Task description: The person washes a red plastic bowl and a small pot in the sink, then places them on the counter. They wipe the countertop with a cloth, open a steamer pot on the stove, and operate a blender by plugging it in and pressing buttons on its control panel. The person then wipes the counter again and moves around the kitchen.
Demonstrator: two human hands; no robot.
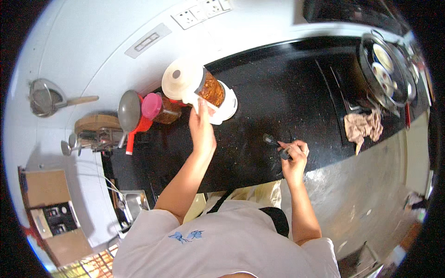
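Note:
A white-lidded blender-like jug (213,90), see-through in its middle with brown pieces inside, stands on the black counter (250,106) on a white base. My left hand (202,132) is closed round its white handle. Over the counter's front part, my right hand (294,160) pinches a small, slim black object (272,140) with a greyish end; its kind is too small to make out. Left of the jug stands a jar with a pink lid (152,106) and brown contents, partly hidden behind a grey pan-like utensil (129,111).
At the far right a large metal pan (387,76) holds dishes on the stove. A crumpled brown cloth (363,127) lies by the counter's front edge. A strainer (48,98) hangs on the left wall. Sockets (200,14) are on the back wall; a sink (135,203) is at lower left.

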